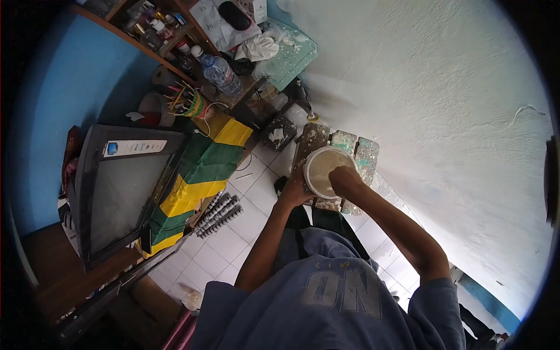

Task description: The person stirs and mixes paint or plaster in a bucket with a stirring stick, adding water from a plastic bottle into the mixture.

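A round white bucket (310,191) rests on a paint-spattered wooden stool (366,156) with spaced slats. Pale cream-coloured material covers its inside. My left hand (296,188) grips the bucket's near left side, its fingers wrapped round the wall. Over the right part of the opening, my right hand (345,179) is closed with its knuckles up and reaches down into the bucket. Whatever that hand holds is hidden beneath it.
A rough white wall (426,99) rises close on the right. To the left stand an old monitor (125,192), a green-and-yellow cloth (198,157) and a pencil cup (197,107). A plastic bottle (220,76) is behind. Black spiral bindings (219,214) lie near the tiled floor (204,256).
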A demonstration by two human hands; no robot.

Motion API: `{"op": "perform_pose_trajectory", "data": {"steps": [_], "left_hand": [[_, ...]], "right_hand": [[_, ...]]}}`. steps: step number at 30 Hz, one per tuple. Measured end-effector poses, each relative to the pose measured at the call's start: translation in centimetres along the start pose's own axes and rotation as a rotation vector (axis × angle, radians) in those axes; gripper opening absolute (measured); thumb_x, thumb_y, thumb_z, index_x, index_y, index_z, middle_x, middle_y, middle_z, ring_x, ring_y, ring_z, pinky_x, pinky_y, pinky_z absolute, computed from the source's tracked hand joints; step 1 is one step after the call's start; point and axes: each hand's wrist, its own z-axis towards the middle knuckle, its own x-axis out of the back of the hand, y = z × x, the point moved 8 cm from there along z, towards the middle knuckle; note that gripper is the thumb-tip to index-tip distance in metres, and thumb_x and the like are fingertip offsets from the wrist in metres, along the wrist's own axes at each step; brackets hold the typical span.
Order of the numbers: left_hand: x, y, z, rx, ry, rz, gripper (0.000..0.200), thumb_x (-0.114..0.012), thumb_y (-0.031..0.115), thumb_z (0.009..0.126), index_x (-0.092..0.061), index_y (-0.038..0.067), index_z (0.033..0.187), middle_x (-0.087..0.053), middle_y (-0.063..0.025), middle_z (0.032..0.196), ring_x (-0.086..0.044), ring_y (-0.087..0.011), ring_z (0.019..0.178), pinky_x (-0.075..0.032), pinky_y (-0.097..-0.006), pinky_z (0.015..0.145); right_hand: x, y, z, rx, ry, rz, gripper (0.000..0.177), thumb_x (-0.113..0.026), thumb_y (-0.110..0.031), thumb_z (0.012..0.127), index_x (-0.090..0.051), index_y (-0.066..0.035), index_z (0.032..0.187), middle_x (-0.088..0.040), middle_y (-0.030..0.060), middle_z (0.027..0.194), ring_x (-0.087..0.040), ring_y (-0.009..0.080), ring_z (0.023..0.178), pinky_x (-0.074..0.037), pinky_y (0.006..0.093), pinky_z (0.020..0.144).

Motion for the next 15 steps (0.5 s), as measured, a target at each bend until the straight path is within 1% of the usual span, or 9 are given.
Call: {"op": "perform_pose_trajectory", "data": {"steps": [3, 6, 9, 11, 13, 15], "left_hand": [[0.0, 0.0, -0.1, 0.033, -0.003, -0.008, 0.111, -0.089, 0.029, 0.057, -0.019, 0.006, 0.141, -0.034, -0.0195, 0.139, -0.039, -0.0364, 0.129, -0.037, -0.0428, 0.105], [-0.2, 0.2, -0.4, 0.058, -0.002, -0.039, 0.11, -0.089, 0.028, 0.057, -0.02, 0.006, 0.14, -0.034, -0.0194, 0.139, -0.038, -0.0361, 0.13, -0.037, -0.0424, 0.106], [-0.6, 0.4, -0.6, 0.054, 0.03, -0.058, 0.109, -0.089, 0.027, 0.057, -0.021, 0.006, 0.14, -0.035, -0.0196, 0.138, -0.038, -0.036, 0.13, -0.036, -0.0423, 0.106], [-0.9, 0.3, -1.0, 0.051, 0.043, -0.065, 0.109, -0.089, 0.027, 0.057, -0.021, 0.006, 0.14, -0.035, -0.0199, 0.138, -0.038, -0.036, 0.13, -0.037, -0.0424, 0.106], [-0.9, 0.2, -1.1, 0.048, 0.044, -0.067, 0.109, -0.089, 0.027, 0.057, -0.021, 0.006, 0.14, -0.035, -0.0203, 0.138, -0.038, -0.0358, 0.13, -0.037, -0.0425, 0.106], [-0.9, 0.2, -1.2, 0.073, 0.05, -0.051, 0.108, -0.089, 0.026, 0.057, -0.022, 0.006, 0.14, -0.036, -0.0204, 0.138, -0.037, -0.0355, 0.131, -0.036, -0.0426, 0.106]], "right_hand": [[1.4, 1.2, -0.7, -0.232, 0.076, 0.051, 0.013, -0.059, -0.009, 0.073, -0.07, -0.003, 0.073, -0.068, 0.0181, 0.076, -0.068, 0.0317, 0.074, -0.055, 0.041, 0.063], [0.4, 1.8, 0.8, -0.223, 0.151, -0.004, 0.012, -0.059, -0.008, 0.073, -0.07, -0.004, 0.072, -0.068, 0.0171, 0.076, -0.068, 0.0313, 0.072, -0.055, 0.0418, 0.06], [-1.1, 0.5, 2.6, -0.167, 0.093, -0.053, 0.013, -0.06, -0.011, 0.076, -0.071, -0.006, 0.075, -0.069, 0.0152, 0.079, -0.069, 0.0273, 0.074, -0.056, 0.0359, 0.064], [-3.0, -0.2, 3.3, -0.101, 0.116, -0.049, 0.012, -0.06, -0.01, 0.076, -0.071, -0.006, 0.074, -0.069, 0.015, 0.079, -0.069, 0.0279, 0.075, -0.055, 0.0355, 0.063], [-2.4, -1.0, 3.0, -0.039, 0.136, -0.032, 0.012, -0.06, -0.009, 0.075, -0.07, -0.005, 0.072, -0.068, 0.0163, 0.078, -0.068, 0.0301, 0.076, -0.055, 0.037, 0.064], [-1.2, -1.2, 1.9, 0.018, 0.145, -0.004, 0.011, -0.059, -0.008, 0.073, -0.068, -0.003, 0.068, -0.066, 0.019, 0.077, -0.067, 0.034, 0.075, -0.053, 0.0403, 0.065]]}}
